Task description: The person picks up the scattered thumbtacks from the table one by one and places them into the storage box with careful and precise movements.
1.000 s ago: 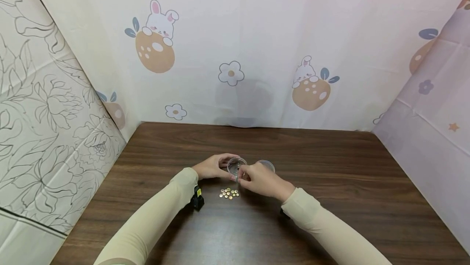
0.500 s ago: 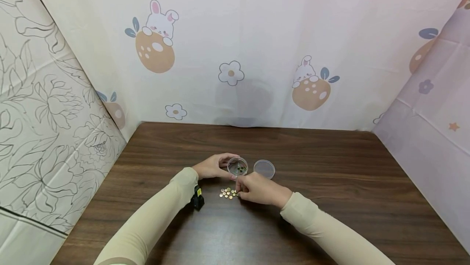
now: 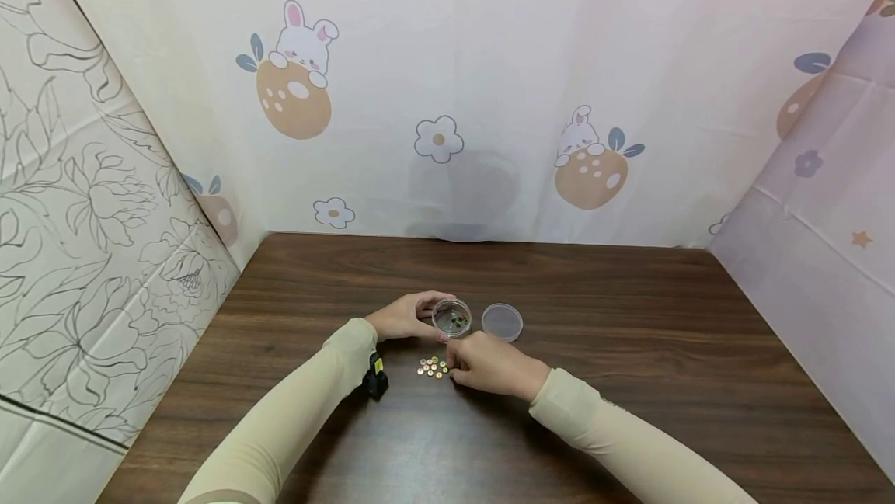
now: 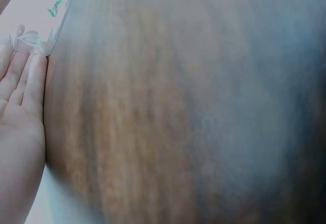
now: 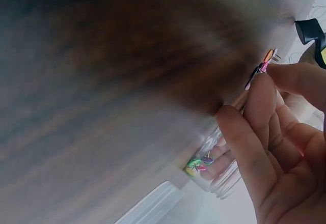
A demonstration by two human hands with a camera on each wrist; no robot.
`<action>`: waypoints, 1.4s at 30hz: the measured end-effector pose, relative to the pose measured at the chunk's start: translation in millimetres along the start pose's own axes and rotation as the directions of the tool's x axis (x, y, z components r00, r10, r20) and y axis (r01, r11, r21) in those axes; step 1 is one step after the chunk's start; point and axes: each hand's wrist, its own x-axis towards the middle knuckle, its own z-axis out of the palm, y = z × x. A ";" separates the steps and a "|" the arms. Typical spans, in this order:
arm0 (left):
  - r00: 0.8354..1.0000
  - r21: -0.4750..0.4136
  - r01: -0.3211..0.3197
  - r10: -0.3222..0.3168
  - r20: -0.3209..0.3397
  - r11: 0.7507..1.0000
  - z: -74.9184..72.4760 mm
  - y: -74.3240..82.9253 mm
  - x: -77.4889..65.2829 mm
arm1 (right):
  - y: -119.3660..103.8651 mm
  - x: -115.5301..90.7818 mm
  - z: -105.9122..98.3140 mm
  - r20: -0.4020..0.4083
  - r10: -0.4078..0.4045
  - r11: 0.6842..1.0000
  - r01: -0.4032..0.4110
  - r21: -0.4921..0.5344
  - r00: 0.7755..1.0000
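My left hand [image 3: 402,319] holds a small clear round jar [image 3: 451,318], fingers behind it and thumb in front. Inside lie several colourful thumbtacks [image 5: 193,165], green, purple, pink and yellow heads among them. A loose cluster of thumbtacks [image 3: 433,368] is spread on the table in front of the jar. At the cluster's right edge my right hand [image 3: 499,364] pinches with thumb and forefinger, covering the tacks there. In the right wrist view, the fingertips [image 5: 261,84] meet right at the flat-headed tacks [image 5: 268,56]; what sits between them is mostly hidden.
A round clear lid [image 3: 503,322] lies flat just right of the jar, behind the right hand. The dark wood table [image 3: 629,310] runs back to a printed curtain [image 3: 489,100]. A black wrist camera [image 3: 376,378] sits on the left wrist, left of the tacks.
My right hand has come from over the jar down to the tacks, then shifted slightly left. Lid and jar contents are uncovered to view. The left hand and jar stay put.
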 end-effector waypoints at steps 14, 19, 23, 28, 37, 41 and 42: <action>0.998 -0.019 0.052 -0.053 -0.022 0.998 1.2 -2.0 -0.3 | -2.6 -1.3 0.0 -0.044 -0.005 0.998 0.002 -0.065 0.999; 0.998 -0.010 0.052 -0.053 -0.018 0.999 0.3 -2.1 -0.1 | -1.9 -1.3 1.0 -0.042 -0.001 0.998 -0.002 -0.064 0.999; 0.999 -0.006 0.048 -0.048 -0.017 0.999 0.5 -3.1 -0.3 | -1.8 -1.5 1.3 -0.036 -0.001 0.998 -0.001 -0.063 0.999; 0.999 -0.022 0.041 -0.041 -0.014 0.999 0.9 -3.9 -0.3 | -1.2 -1.4 0.4 -0.023 -0.012 0.999 0.011 -0.051 1.000; 0.998 -0.016 0.048 -0.049 -0.025 0.999 1.1 -4.0 0.4 | 4.6 -1.6 -4.3 0.032 -0.069 0.997 0.067 0.042 0.997; 0.999 -0.009 0.037 -0.037 -0.027 0.999 0.9 -4.3 1.2 | 5.2 -2.0 -5.5 0.034 -0.079 0.995 0.077 0.055 0.996; 0.999 -0.008 0.034 -0.034 -0.028 0.999 0.8 -4.4 1.5 | 5.2 -2.0 -5.6 0.034 -0.080 0.995 0.078 0.057 0.996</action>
